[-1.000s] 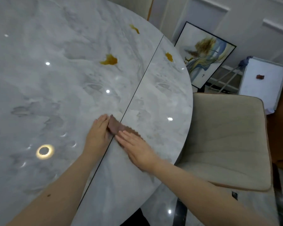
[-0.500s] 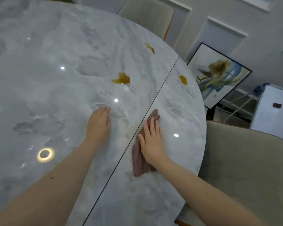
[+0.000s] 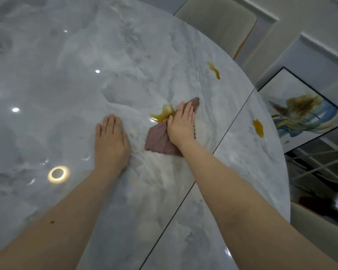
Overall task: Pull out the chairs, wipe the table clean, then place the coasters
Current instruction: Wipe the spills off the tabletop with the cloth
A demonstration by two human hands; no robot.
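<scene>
A: What does the right hand (image 3: pixel 181 124) do?
B: It lies flat, fingers straight and together, pressing a brownish-mauve cloth (image 3: pixel 158 138) onto the desk (image 3: pixel 67 84). The cloth shows near and left of the palm, and one corner projects beyond the fingertips at the far right.

A: And the left hand (image 3: pixel 110 141)?
B: It rests palm down on the bare marble surface, fingers extended and holding nothing, to the left of the cloth and apart from it.

A: Where are the spills?
B: The nearest amber spill (image 3: pixel 163 114) lies against the left edge of the right hand and touches the far edge of the cloth. A second spill (image 3: pixel 214 70) lies farther off, toward the desk's far right rim. A third spill (image 3: pixel 258 128) lies to the right, beyond the dark seam (image 3: pixel 232 123) that crosses the top diagonally.

A: What characterises the desk itself?
B: A rounded, glossy grey-white marbled top. A ring-shaped lamp reflection (image 3: pixel 58 174) shows at the near left, with smaller points of light farther back.

A: What surrounds the desk?
B: A beige upholstered chair (image 3: pixel 218 18) stands at the far edge. A framed abstract painting (image 3: pixel 304 112) leans against the panelled wall (image 3: pixel 310 36) at right. Part of a second beige chair (image 3: pixel 318 223) is visible at the near right. No coasters are in view.
</scene>
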